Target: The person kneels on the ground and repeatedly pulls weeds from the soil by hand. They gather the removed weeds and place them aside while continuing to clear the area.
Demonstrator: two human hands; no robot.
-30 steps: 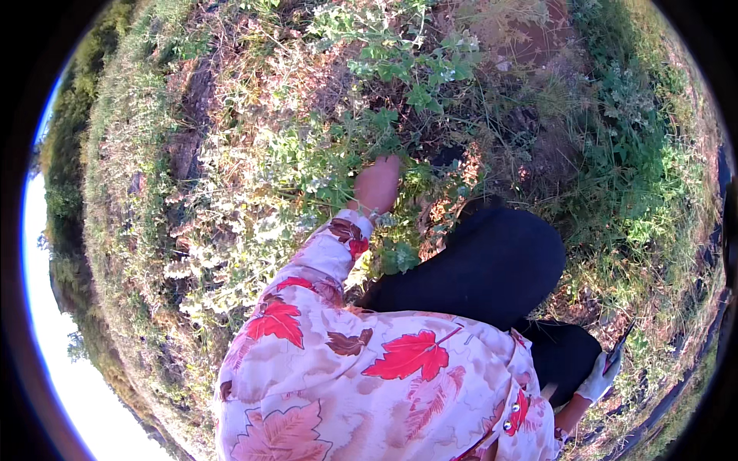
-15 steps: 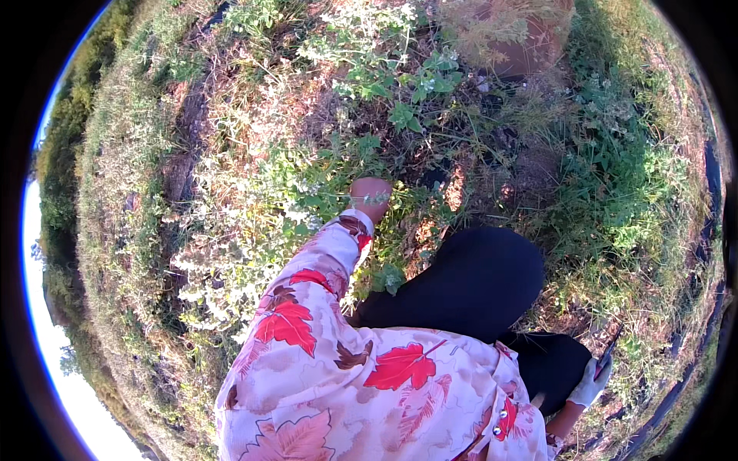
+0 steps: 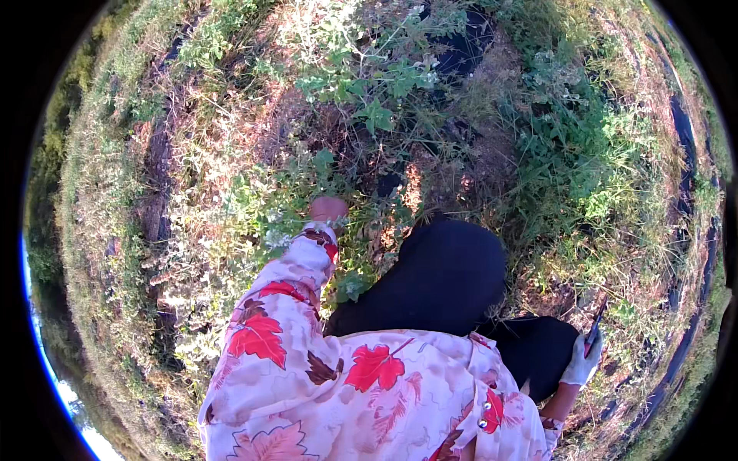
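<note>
My left hand (image 3: pixel 329 209) reaches down among low green weeds (image 3: pixel 288 203), its bare back turned up. Leaves and the hand itself hide its fingers, so what they touch does not show. Off to the right, beside my bent knee, my right hand (image 3: pixel 584 359) wears a whitish glove. Its fingers are closed round a slim dark hand tool (image 3: pixel 595 329) with a reddish part, pointing up and away; its exact kind is too small to make out.
My dark-trousered knee (image 3: pixel 457 269) rises between my hands. Taller leafy weeds (image 3: pixel 377 84) stand ahead, with black ground sheet (image 3: pixel 465 46) showing behind them. Dense green growth (image 3: pixel 561 146) lies ahead right. A black strip (image 3: pixel 683 138) runs along the far right.
The view has shifted, so the ground, my knee and left hand appear farther left. A brown shape at the top has gone from view. The right hand still grips the tool.
</note>
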